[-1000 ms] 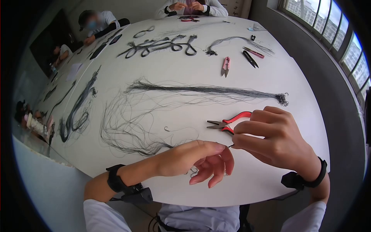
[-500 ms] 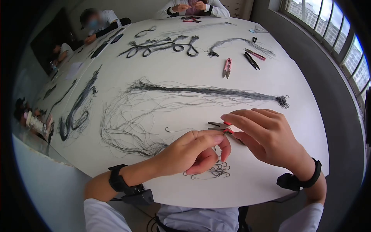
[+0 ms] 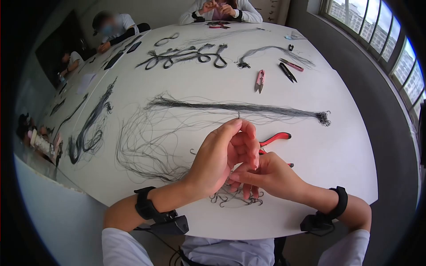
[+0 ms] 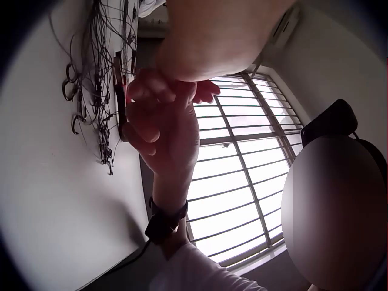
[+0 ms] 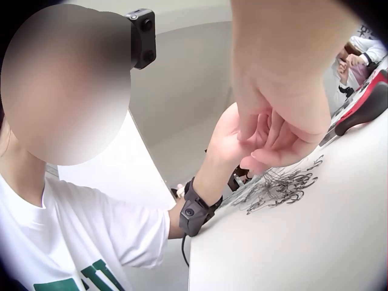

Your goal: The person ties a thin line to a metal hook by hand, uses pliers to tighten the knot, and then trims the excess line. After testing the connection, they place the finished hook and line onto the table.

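My left hand point(image 3: 217, 153) is raised over the table, its thumb and index fingertip pinching a small thin dark metal piece point(image 3: 239, 115) that points upward. Just below its palm is my right hand point(image 3: 277, 179), fingers loosely bent; no held thing shows, and its fingers are partly hidden. Beneath both hands lies a pile of dark hooks point(image 3: 253, 201) with thin lines, seen also in the right wrist view point(image 5: 285, 188). Red-handled pliers point(image 3: 277, 137) lie just beyond my right hand, partly covered. In the left wrist view my right hand point(image 4: 167, 130) has bent fingers.
A long bundle of dark lines point(image 3: 239, 106) with hooks at its right end crosses the table. Loose lines point(image 3: 146, 155) spread at left. Pink snips point(image 3: 260, 81) and black snips point(image 3: 288, 72) lie farther back. Other people sit at the far and left edges.
My left hand has risen and turned fingertips up, away from the pliers. My right hand has come off the pliers and moved down and left, under the left palm.
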Demonstrator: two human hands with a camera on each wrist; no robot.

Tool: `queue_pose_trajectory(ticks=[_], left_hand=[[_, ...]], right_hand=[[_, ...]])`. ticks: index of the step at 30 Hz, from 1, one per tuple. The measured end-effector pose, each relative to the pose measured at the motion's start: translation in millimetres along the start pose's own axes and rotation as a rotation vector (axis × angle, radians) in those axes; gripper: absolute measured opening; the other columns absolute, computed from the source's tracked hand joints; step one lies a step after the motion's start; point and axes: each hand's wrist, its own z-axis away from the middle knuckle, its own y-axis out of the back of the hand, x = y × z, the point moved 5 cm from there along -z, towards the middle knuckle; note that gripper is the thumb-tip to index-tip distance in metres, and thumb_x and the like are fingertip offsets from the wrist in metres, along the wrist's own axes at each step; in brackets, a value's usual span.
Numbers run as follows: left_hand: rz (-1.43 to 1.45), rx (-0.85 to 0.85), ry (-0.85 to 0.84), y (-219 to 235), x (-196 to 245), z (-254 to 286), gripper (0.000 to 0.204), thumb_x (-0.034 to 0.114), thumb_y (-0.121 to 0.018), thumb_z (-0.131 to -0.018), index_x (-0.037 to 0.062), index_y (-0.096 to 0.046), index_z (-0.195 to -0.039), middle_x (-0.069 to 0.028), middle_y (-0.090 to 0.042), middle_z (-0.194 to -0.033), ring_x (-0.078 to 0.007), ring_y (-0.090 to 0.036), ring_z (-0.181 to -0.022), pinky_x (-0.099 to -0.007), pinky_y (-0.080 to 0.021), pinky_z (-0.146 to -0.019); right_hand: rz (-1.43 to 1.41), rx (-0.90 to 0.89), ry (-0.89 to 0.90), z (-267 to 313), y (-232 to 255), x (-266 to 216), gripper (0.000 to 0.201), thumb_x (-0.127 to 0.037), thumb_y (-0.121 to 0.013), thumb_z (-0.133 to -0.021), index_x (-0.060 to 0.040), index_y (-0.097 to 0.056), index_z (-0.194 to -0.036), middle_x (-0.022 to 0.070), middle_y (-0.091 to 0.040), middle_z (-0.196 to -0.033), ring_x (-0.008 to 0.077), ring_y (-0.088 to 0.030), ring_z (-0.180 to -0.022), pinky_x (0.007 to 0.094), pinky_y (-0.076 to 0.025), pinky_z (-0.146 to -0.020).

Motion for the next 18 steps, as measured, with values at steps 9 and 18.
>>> queue_pose_trajectory(ticks=[9, 18], left_hand=[[0.014, -0.041, -0.088, -2, 18, -4, 0.030, 0.029, -0.029, -0.098, 0.0068, -0.042, -0.083, -0.0074, -0.050, -0.073, -0.0195, -0.053, -0.069, -0.0323, -0.043, -0.070], [-0.042, -0.089, -0.153, -3, 25, -7, 0.031, 0.030, -0.030, -0.098, 0.0064, -0.044, -0.082, -0.0071, -0.051, -0.077, -0.0184, -0.052, -0.069, -0.0317, -0.044, -0.069]], right_hand=[[0.285, 0.196, 0.198, 6, 0, -13, 0.018, -0.015, -0.061, -0.086, -0.0032, -0.063, -0.098, 0.0032, -0.061, -0.082, 0.0066, -0.053, -0.060, 0.0210, -0.042, -0.051], [0.237, 0.180, 0.275, 0, 2, -14, 0.014, -0.017, -0.064, -0.084, -0.0031, -0.066, -0.085, 0.0004, -0.060, -0.074, 0.0063, -0.044, -0.057, 0.0226, -0.036, -0.051]])
